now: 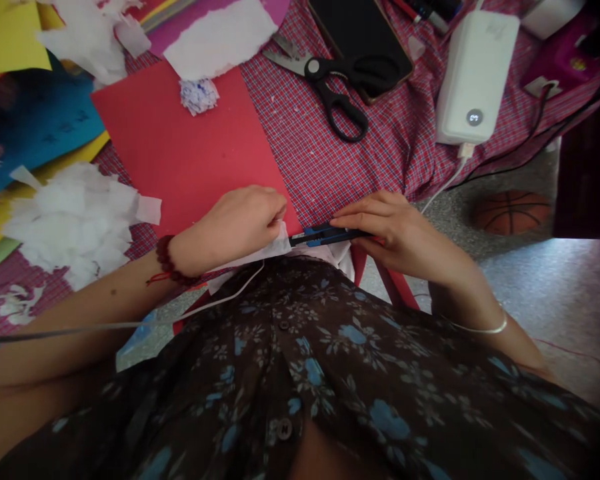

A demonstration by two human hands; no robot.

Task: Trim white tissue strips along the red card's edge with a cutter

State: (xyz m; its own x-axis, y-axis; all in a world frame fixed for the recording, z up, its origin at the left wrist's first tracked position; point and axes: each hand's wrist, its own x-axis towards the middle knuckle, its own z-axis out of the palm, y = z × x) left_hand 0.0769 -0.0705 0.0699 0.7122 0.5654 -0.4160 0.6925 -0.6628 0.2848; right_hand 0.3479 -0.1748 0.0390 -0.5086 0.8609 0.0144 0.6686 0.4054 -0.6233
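Note:
My left hand [247,217] is closed at the near edge of the red sheet [190,157], gripping a strip of white paper [273,248]. From the right, my right hand [387,227] holds a slim blue-and-black tool [323,235]. Its narrow black tip points left and meets the white paper beside my left fist. What kind of tool it is, I cannot make out. On the far part of the red sheet lies a small crumpled ball of paper with blue marks [199,97]. A torn white piece of paper [223,40] overlaps that sheet's far edge.
Black-handled scissors [337,83] lie partly over a dark phone [363,40]. A white power bank [477,80] with a cable stands at the right. White paper scraps [75,220] are heaped at the left near coloured sheets [40,127]. A basketball [511,212] rests on the floor.

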